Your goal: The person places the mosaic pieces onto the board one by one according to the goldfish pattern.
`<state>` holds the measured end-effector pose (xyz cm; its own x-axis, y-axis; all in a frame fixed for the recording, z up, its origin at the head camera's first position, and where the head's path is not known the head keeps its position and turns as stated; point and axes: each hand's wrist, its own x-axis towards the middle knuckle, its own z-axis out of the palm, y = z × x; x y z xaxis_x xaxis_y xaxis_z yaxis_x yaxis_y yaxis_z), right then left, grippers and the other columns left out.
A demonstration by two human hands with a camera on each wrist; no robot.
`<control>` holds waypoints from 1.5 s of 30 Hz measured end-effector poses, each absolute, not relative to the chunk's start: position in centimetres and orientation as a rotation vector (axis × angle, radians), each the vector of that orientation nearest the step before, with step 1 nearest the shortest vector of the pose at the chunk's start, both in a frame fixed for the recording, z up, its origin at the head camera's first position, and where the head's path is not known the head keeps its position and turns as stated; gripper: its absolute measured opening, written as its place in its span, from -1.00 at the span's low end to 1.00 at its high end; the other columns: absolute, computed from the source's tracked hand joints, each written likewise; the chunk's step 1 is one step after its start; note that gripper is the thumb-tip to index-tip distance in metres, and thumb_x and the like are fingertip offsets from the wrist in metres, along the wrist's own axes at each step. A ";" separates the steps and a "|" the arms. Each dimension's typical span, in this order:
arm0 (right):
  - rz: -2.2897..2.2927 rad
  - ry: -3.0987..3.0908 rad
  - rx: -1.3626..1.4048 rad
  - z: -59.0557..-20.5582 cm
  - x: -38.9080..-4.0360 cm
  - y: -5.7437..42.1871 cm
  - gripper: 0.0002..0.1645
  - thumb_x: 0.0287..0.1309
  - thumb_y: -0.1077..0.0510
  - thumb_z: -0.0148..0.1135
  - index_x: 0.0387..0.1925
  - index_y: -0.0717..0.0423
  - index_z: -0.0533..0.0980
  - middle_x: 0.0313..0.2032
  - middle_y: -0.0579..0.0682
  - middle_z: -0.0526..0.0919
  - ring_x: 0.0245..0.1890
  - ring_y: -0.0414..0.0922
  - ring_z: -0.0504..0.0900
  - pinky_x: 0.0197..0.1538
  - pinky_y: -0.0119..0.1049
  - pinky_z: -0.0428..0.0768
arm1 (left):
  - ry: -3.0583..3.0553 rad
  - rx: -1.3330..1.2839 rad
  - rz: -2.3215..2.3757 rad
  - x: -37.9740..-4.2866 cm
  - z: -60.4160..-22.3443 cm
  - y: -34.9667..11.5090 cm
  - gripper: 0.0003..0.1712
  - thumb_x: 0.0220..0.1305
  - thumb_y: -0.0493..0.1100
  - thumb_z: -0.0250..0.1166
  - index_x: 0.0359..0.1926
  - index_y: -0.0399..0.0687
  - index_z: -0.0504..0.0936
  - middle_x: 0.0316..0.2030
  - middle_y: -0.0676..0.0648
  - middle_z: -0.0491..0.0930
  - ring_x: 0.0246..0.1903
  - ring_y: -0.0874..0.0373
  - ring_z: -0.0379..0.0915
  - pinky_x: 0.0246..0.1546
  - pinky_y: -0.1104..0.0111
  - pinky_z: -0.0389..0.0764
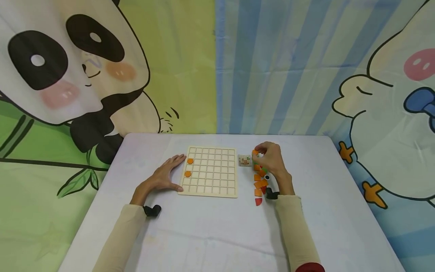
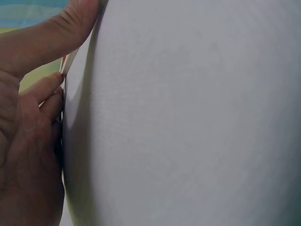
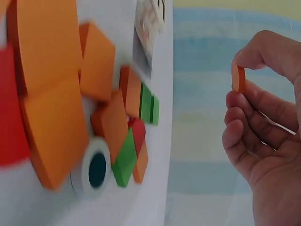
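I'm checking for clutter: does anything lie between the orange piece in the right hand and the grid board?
Yes: a small patterned item lies on the table between the right hand, which pinches the orange piece, and the grid board; lifting over it would probably suffice.

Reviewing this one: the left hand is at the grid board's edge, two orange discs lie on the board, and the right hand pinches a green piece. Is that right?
Not quite: the piece that the right hand pinches is orange, not green; the right wrist view shows this. The rest of your statement stands.
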<state>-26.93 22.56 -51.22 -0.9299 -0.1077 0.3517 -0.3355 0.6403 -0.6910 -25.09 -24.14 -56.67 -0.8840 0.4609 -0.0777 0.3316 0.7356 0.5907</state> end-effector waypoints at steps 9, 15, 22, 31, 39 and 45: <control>1.232 -2.654 0.591 -51.9 -26.3 18.2 -0.80 0.11 0.25 0.54 -0.22 0.26 0.79 -0.25 0.15 0.83 -0.34 0.00 0.72 -0.20 -0.23 0.74 | 2.718 0.638 0.880 -24.9 -56.5 -24.2 0.64 -0.21 0.26 0.82 0.78 0.02 0.04 0.78 -0.19 -0.02 0.74 -0.40 -0.17 0.57 -0.59 0.09; 1.275 -2.694 0.776 -53.2 -25.9 15.0 -0.83 0.12 0.24 0.54 -0.22 0.22 0.80 -0.27 0.07 0.83 -0.34 -0.15 0.69 -0.21 -0.34 0.73 | 2.725 0.642 0.878 -24.9 -56.4 -24.1 0.64 -0.22 0.28 0.81 0.78 0.02 0.06 0.77 -0.21 0.00 0.73 -0.43 -0.13 0.53 -0.61 0.14; 1.296 -2.735 0.958 -53.9 -25.1 11.2 -0.83 0.18 0.22 0.53 -0.19 0.20 0.80 -0.25 0.03 0.83 -0.33 -0.21 0.70 -0.19 -0.38 0.76 | 2.717 0.625 0.876 -24.9 -56.5 -24.2 0.64 -0.22 0.27 0.82 0.78 0.05 0.04 0.78 -0.18 -0.02 0.74 -0.40 -0.17 0.58 -0.58 0.09; 1.292 -2.717 1.060 -54.1 -24.9 8.6 -0.88 0.16 0.26 0.53 -0.24 0.19 0.81 -0.30 0.04 0.83 -0.33 -0.10 0.76 -0.22 -0.42 0.75 | 2.721 0.627 0.858 -24.9 -56.3 -23.9 0.64 -0.22 0.28 0.82 0.78 0.03 0.05 0.77 -0.21 -0.01 0.73 -0.42 -0.14 0.56 -0.59 0.12; 1.301 -2.848 1.063 -54.4 -24.0 7.0 -0.81 0.30 0.18 0.49 -0.10 0.16 0.79 -0.15 -0.03 0.83 -0.19 -0.24 0.76 -0.05 -0.43 0.78 | 2.718 0.615 0.851 -24.9 -56.5 -24.1 0.64 -0.20 0.28 0.82 0.78 0.06 0.04 0.78 -0.20 -0.02 0.74 -0.42 -0.16 0.56 -0.59 0.12; 1.257 -2.894 1.089 -53.9 -23.5 5.6 -0.82 0.33 0.19 0.47 -0.08 0.14 0.81 -0.14 -0.05 0.84 -0.15 -0.26 0.78 -0.01 -0.46 0.77 | 2.723 0.623 0.847 -25.0 -56.6 -24.2 0.63 -0.18 0.27 0.81 0.79 0.06 0.02 0.78 -0.20 -0.04 0.74 -0.43 -0.17 0.54 -0.62 0.11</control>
